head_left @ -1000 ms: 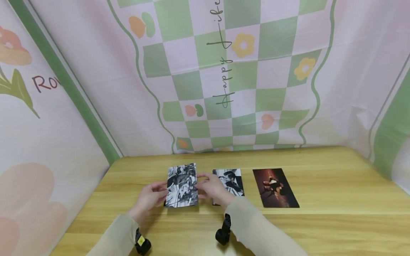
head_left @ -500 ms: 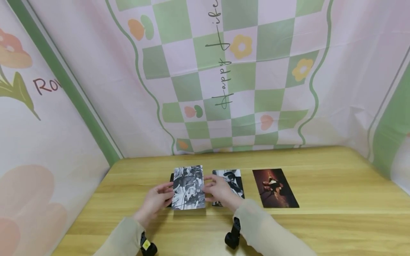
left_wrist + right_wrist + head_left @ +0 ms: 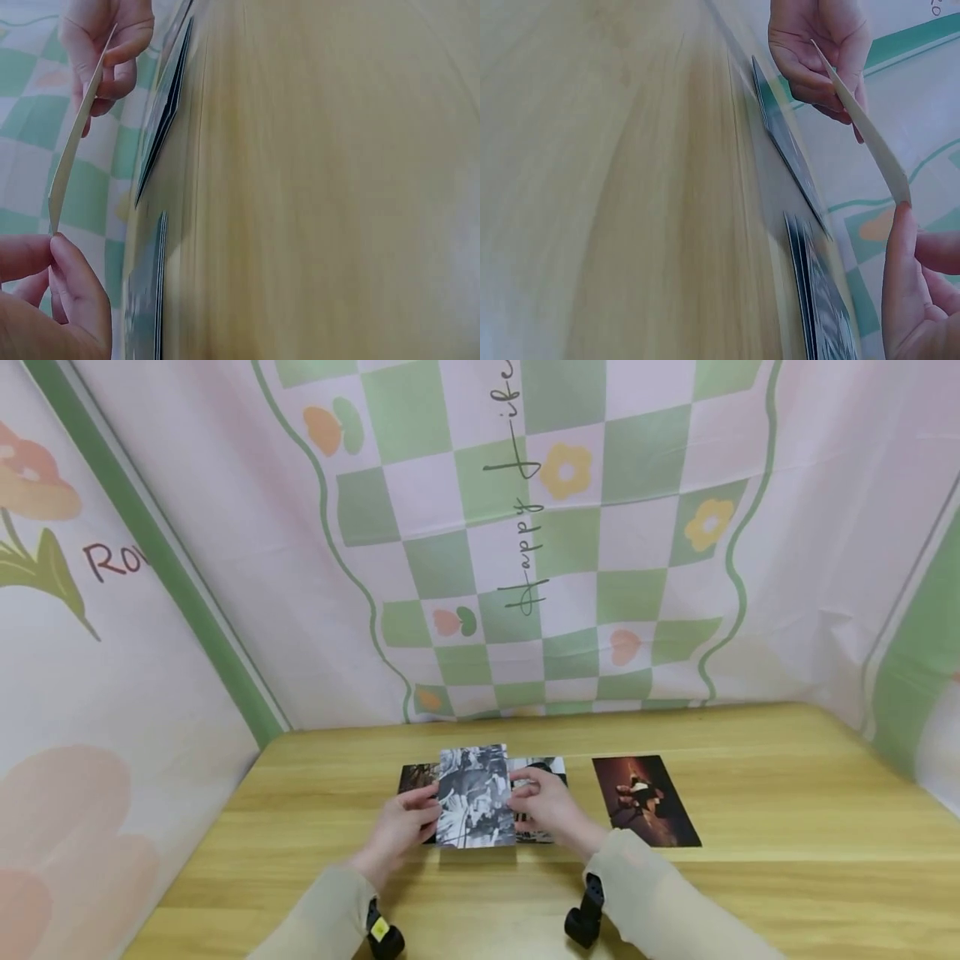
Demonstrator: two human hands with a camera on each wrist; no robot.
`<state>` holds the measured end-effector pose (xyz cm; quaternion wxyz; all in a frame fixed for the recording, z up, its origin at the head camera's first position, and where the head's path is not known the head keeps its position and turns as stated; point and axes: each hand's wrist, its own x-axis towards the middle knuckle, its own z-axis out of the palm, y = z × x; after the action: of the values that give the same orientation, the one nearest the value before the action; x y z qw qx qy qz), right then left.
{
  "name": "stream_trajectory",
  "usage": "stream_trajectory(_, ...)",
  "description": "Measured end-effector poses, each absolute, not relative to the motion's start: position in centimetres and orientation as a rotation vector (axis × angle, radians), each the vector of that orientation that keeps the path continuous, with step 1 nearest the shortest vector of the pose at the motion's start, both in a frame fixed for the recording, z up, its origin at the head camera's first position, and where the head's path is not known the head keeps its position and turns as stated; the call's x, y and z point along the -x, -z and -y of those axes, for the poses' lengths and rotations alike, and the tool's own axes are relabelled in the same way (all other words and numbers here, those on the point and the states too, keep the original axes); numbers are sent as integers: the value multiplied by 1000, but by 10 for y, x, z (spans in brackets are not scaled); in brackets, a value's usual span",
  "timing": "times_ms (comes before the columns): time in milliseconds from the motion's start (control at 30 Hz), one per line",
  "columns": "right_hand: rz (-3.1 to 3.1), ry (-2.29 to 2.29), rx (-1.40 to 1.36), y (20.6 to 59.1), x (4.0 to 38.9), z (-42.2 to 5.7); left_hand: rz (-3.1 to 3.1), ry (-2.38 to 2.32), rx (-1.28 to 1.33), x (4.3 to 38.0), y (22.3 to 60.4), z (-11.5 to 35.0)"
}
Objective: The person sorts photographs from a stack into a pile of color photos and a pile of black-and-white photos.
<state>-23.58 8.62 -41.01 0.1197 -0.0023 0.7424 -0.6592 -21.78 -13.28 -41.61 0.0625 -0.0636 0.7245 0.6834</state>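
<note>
A black-and-white photo print (image 3: 474,797) is held up over the table between both hands. At its left edge, my left hand (image 3: 401,827) pinches it between thumb and fingers. The right edge is pinched by my right hand (image 3: 555,810). In the left wrist view the print (image 3: 75,150) appears edge-on, slightly bent and clear of the tabletop. Beneath and to the left lies a dark photo (image 3: 414,778), partly covered. Another black-and-white photo (image 3: 553,766) lies behind the right hand, mostly hidden. Farther right is a reddish-brown photo (image 3: 645,802) of a figure.
The wooden table (image 3: 787,877) ends against a fabric backdrop (image 3: 570,543) with green checks. In the right wrist view, the nearer photo pile (image 3: 817,300) shows more than one layer. Each wrist carries a small black camera (image 3: 583,922).
Both hands have moved right with the print, from over the left photo to between the left and middle ones. More of the left photo is uncovered; the middle one is more hidden.
</note>
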Motion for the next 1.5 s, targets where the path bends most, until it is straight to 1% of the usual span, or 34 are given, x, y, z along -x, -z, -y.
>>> stream_trajectory(333,-2188,1877,-11,410,235,-116,-2188,-2033,166,219,416,105)
stream_trajectory(800,-2265,1795,-42,411,233,-146,-2275,-1964,118,230,420,73)
stream_trajectory(1067,-2287,1768,-53,415,236,-158,-2253,-1899,39,236,422,65)
stream_trajectory(1500,-2337,1700,-69,414,242,-163,-2243,-1844,-2,247,424,58)
